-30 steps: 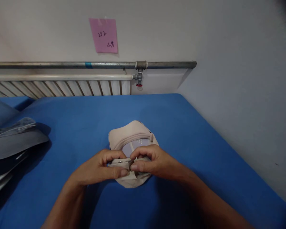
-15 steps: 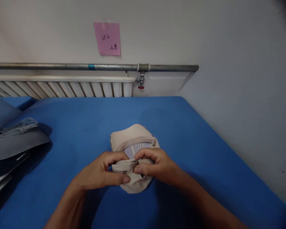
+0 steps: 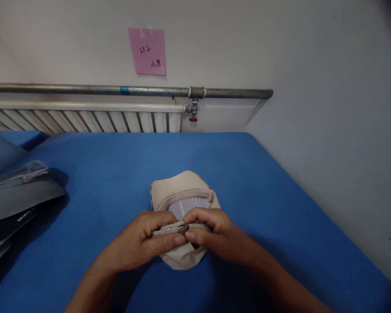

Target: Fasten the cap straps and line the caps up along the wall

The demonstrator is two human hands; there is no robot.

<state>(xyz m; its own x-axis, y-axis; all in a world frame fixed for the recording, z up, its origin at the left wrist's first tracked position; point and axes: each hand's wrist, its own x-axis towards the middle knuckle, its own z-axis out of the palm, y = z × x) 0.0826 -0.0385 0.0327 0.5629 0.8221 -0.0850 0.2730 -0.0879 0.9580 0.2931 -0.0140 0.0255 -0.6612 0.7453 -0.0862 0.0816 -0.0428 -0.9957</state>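
A beige baseball cap (image 3: pixel 184 182) lies on the blue-covered surface (image 3: pixel 124 169), its brim pointing away from me and its inside facing up. Across its near side runs the back strap, with a small brown buckle or tab (image 3: pixel 184 229) at the middle. My left hand (image 3: pixel 150 237) pinches the strap from the left, thumb in front and fingers behind. From the right, my right hand (image 3: pixel 211 228) pinches the strap beside the brown piece. Both thumbs nearly meet there, and the fingers hide much of the strap.
On the left lies a stack of several caps (image 3: pixel 22 195), partly in a clear plastic bag. A white radiator (image 3: pixel 117 117) and a metal pipe (image 3: pixel 91 89) with a red-handled valve (image 3: pixel 193 119) run behind. A pink note (image 3: pixel 149 52) hangs on the wall.
My left thumb has moved right and up, closing on the strap near the brown piece. The cap's near edge has shifted slightly toward me.
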